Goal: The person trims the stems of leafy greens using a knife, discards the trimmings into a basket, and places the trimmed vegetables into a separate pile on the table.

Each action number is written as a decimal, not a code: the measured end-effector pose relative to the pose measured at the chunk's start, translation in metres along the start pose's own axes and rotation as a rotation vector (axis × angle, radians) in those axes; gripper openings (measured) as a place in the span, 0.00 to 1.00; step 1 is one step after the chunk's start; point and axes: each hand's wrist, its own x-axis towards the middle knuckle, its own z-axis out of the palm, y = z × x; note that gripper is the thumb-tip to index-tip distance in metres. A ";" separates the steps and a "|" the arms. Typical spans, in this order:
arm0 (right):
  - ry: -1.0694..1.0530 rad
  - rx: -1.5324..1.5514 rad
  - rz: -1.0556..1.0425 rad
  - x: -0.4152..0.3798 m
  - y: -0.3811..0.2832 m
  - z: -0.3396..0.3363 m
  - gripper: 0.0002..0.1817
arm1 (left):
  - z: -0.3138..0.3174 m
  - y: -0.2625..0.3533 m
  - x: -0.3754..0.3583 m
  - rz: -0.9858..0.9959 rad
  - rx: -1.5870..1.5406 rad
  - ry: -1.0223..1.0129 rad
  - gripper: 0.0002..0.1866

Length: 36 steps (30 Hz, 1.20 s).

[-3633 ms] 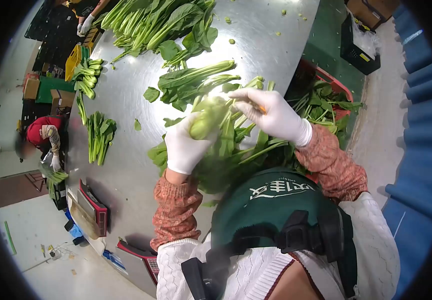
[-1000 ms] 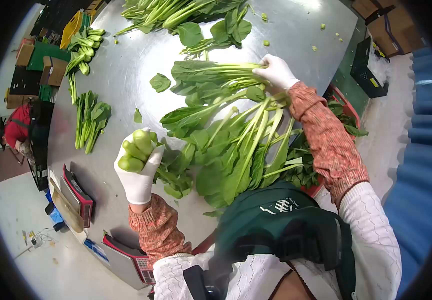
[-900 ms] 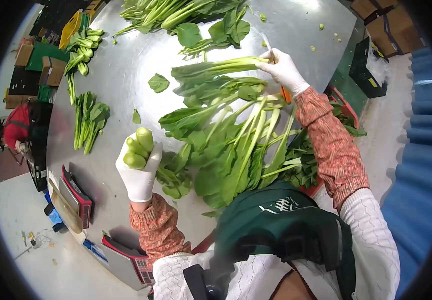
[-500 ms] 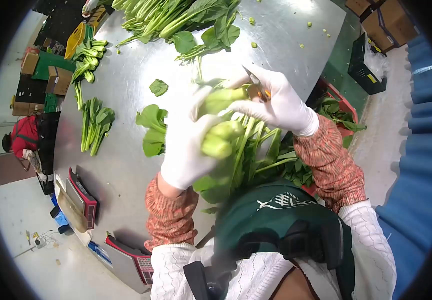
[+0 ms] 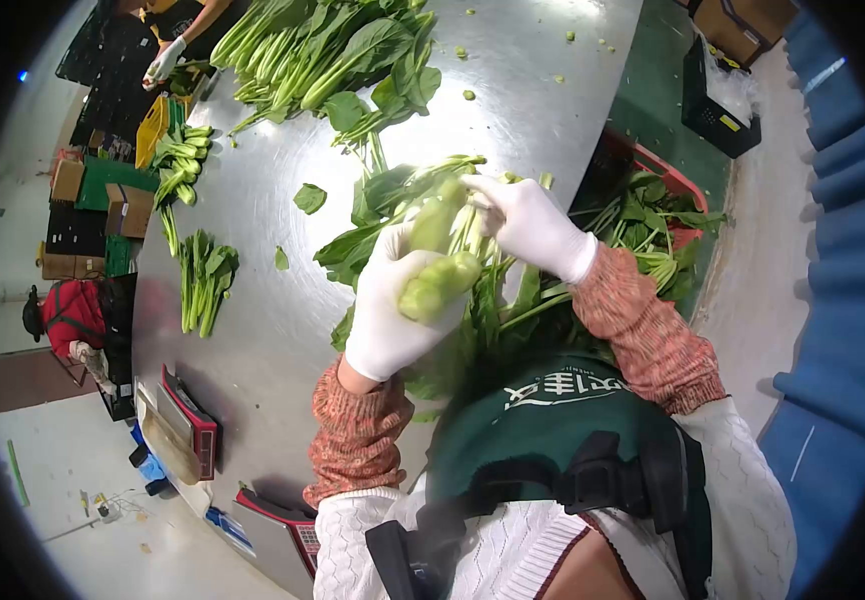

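Note:
My left hand (image 5: 398, 305), in a white glove, is closed around leafy greens with thick pale stalks that look like bok choy (image 5: 441, 285); the cut ends face right. Another pale stalk (image 5: 438, 218) stands up between my hands. My right hand (image 5: 538, 222), gloved too, has curled fingers at the top of that stalk. The small knife seen in it before is mostly hidden now; only a dark sliver shows between the fingers. Loose leafy stems (image 5: 493, 290) lie under and behind both hands.
A big pile of greens (image 5: 323, 60) lies on the steel table (image 5: 273, 340), with small bunches (image 5: 205, 280) at left. Two red-edged scales (image 5: 190, 425) stand at the left edge. A red crate (image 5: 668, 170) of leaves sits at right. A co-worker's gloved hand (image 5: 163, 62) is at far left.
My right hand has moved down and left to the stalk, and its knife blade has dropped from sight. My left hand still holds the greens. The view has shifted; a co-worker's hand now shows.

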 end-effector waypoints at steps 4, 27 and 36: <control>-0.136 0.223 0.305 -0.016 0.053 0.006 0.14 | -0.023 0.003 -0.003 0.005 -0.170 -0.108 0.16; -0.322 0.557 0.154 0.019 -0.049 -0.021 0.12 | -0.063 -0.065 -0.072 -0.376 -0.979 0.214 0.21; -0.386 0.547 0.471 0.042 -0.010 -0.008 0.13 | -0.226 -0.274 -0.198 -0.277 -1.370 1.196 0.34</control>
